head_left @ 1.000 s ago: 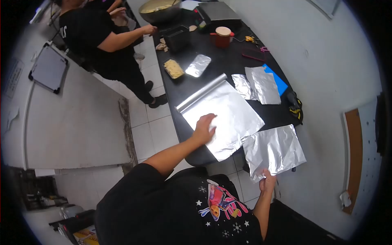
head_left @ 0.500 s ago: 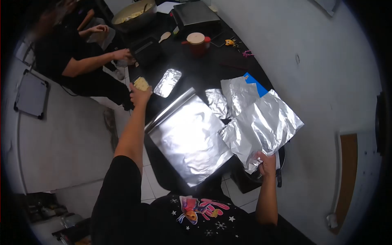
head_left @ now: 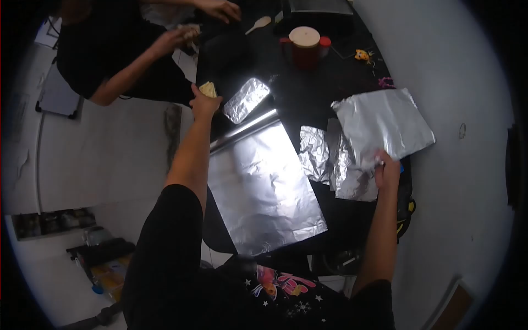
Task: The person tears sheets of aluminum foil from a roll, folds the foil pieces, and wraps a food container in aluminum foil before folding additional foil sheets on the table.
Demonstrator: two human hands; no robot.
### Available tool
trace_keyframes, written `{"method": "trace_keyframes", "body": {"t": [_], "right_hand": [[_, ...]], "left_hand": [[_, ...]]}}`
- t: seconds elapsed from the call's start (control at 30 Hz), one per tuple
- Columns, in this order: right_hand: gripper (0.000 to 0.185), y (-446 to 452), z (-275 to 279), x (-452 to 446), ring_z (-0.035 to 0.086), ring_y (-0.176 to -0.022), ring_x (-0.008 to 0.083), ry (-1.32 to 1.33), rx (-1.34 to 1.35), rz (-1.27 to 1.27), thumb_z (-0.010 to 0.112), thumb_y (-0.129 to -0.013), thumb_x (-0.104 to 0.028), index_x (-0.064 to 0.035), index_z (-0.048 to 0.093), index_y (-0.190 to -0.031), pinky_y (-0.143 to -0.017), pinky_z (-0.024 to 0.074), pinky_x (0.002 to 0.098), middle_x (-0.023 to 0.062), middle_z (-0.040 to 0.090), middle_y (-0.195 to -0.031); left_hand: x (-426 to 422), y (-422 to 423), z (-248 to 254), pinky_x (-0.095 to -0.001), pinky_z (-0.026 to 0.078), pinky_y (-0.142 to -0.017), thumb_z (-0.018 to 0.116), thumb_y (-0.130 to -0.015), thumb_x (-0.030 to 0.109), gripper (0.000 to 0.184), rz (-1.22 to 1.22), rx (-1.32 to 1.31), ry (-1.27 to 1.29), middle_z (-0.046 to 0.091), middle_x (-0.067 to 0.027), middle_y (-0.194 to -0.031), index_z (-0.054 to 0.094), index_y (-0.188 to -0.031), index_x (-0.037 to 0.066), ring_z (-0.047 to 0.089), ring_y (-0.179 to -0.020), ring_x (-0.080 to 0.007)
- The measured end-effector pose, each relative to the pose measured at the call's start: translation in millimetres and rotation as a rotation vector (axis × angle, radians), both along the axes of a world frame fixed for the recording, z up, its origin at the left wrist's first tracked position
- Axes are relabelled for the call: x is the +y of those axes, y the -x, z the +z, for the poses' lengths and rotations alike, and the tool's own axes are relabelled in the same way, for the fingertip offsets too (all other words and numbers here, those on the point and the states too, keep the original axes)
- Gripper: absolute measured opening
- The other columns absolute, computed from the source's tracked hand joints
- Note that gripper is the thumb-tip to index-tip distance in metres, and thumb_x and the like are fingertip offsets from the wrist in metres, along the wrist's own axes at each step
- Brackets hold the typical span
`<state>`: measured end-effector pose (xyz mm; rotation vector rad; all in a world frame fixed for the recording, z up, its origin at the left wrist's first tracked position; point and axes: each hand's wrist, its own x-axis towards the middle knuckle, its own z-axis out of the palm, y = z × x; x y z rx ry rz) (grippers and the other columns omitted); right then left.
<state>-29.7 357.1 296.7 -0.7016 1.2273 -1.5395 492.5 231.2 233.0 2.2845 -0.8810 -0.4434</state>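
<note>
My left hand (head_left: 205, 104) is closed around a small block of pale yellow food (head_left: 208, 89), partly hidden by the fingers; a container under it cannot be made out. Just right of that hand, a flat foil-covered packet (head_left: 247, 100) lies on the black table. Nearer me, a wide sheet of aluminium foil (head_left: 269, 187) spreads from its roll (head_left: 245, 130). My right hand (head_left: 388, 170) pinches the near edge of a separate foil sheet (head_left: 385, 121), raised at the table's right side. Below and left of it are crumpled foil pieces (head_left: 314, 157).
A red jug with a pale lid (head_left: 304, 37), a wooden spoon (head_left: 258, 24) and a small yellow toy (head_left: 362, 54) occupy the far table (head_left: 264, 60). At the upper left stands another person (head_left: 115, 49), arms reaching toward the table. A wall (head_left: 440, 71) borders the right side.
My right hand has carried its foil sheet farther away and to the right, uncovering foil pieces below. My left hand still holds the yellow food. The other person's arms have shifted.
</note>
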Motion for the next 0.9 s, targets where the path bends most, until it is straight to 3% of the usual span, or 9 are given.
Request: {"method": "trace_keyframes", "body": {"t": [0.07,0.13,0.17,0.43,0.57,0.67,0.73,0.8,0.9], "right_hand": [[0.035,-49.3,19.8,57.2,0.062,-0.086,0.0182,0.023,-0.056,-0.008,0.061,-0.081,0.004,-0.0032,0.052,-0.115,-0.071,0.0509,0.0320,0.0077,0.061,-0.102],[0.037,85.4,-20.8,-137.7,0.060,-0.094,0.0182,0.107,-0.175,0.007,0.060,-0.083,0.002,-0.0048,0.049,-0.118,-0.074,0.0507,0.0328,0.0073,0.059,-0.111],[0.039,99.1,-30.4,-149.2,0.057,-0.102,0.0180,0.072,-0.147,0.030,0.058,-0.086,-0.002,-0.0068,0.045,-0.123,-0.081,0.0494,0.0343,0.0059,0.055,-0.118],[0.056,143.2,-39.2,-134.6,0.054,-0.107,0.0286,-0.006,-0.042,-0.127,0.058,-0.089,-0.011,0.0004,0.029,-0.136,-0.094,0.0436,0.0379,0.0176,0.049,-0.124],[0.045,147.2,-28.8,-82.2,0.058,-0.095,0.0177,-0.042,0.220,-0.253,0.060,-0.089,-0.011,0.0039,0.041,-0.127,-0.081,0.0489,0.0282,0.0107,0.055,-0.107],[0.040,144.9,-30.9,-24.3,0.059,-0.093,0.0163,-0.067,0.430,-0.222,0.062,-0.087,-0.010,0.0033,0.048,-0.121,-0.081,0.0486,0.0273,0.0094,0.059,-0.103],[0.037,145.2,-50.6,7.5,0.059,-0.091,0.0147,0.012,0.803,-0.189,0.064,-0.084,-0.009,0.0008,0.053,-0.117,-0.080,0.0483,0.0268,0.0081,0.062,-0.101],[0.045,126.3,-45.7,32.9,0.057,-0.103,0.0241,-0.082,1.111,-0.098,0.068,-0.076,-0.006,-0.0032,0.054,-0.118,-0.088,0.0463,0.0341,0.0116,0.060,-0.111],[0.053,104.9,-45.3,43.8,0.046,-0.118,0.0325,0.163,1.547,0.037,0.068,-0.072,-0.005,-0.0068,0.052,-0.122,-0.098,0.0382,0.0410,0.0144,0.050,-0.125]], "left_hand": [[72.9,-57.3,10.4,-0.0430,0.046,-0.092,0.081,-0.057,0.031,0.116,-0.035,-0.053,0.053,0.046,-0.0293,-0.120,0.007,-0.146,0.023,0.055,-0.106,-0.0416],[-92.6,69.9,-3.3,-0.0429,0.047,-0.091,0.081,-0.056,0.030,0.116,-0.053,-0.134,0.027,0.047,-0.0296,-0.119,0.007,-0.146,0.022,0.055,-0.104,-0.0416],[-91.2,77.2,1.4,-0.0428,0.047,-0.090,0.081,-0.056,0.030,0.116,-0.069,-0.137,0.044,0.049,-0.0296,-0.117,0.009,-0.146,0.020,0.056,-0.104,-0.0412],[-14.8,88.7,42.3,-0.0409,0.049,-0.089,0.079,-0.058,0.014,0.103,-0.427,-0.143,0.248,0.057,-0.0243,-0.114,0.021,-0.144,0.013,0.059,-0.102,-0.0362],[51.4,139.3,68.7,-0.0407,0.045,-0.094,0.079,-0.057,0.011,0.103,-0.561,-0.091,0.025,0.051,-0.0256,-0.123,0.023,-0.143,0.014,0.055,-0.110,-0.0350],[106.0,180.5,67.1,-0.0411,0.044,-0.094,0.079,-0.055,0.011,0.102,-0.764,-0.018,0.160,0.051,-0.0214,-0.117,0.026,-0.143,0.017,0.053,-0.110,-0.0386],[138.7,204.1,58.0,-0.0421,0.046,-0.092,0.080,-0.054,0.014,0.104,-0.848,-0.017,0.091,0.050,-0.0210,-0.117,0.026,-0.143,0.019,0.054,-0.107,-0.0384],[164.0,236.6,56.5,-0.0434,0.047,-0.089,0.081,-0.054,0.016,0.105,-0.920,0.052,0.016,0.050,-0.0200,-0.110,0.026,-0.143,0.020,0.053,-0.105,-0.0395],[191.0,264.9,36.9,-0.0440,0.047,-0.085,0.080,-0.055,0.018,0.104,-1.019,0.043,0.051,0.048,-0.0201,-0.110,0.025,-0.143,0.021,0.054,-0.099,-0.0385]]}}
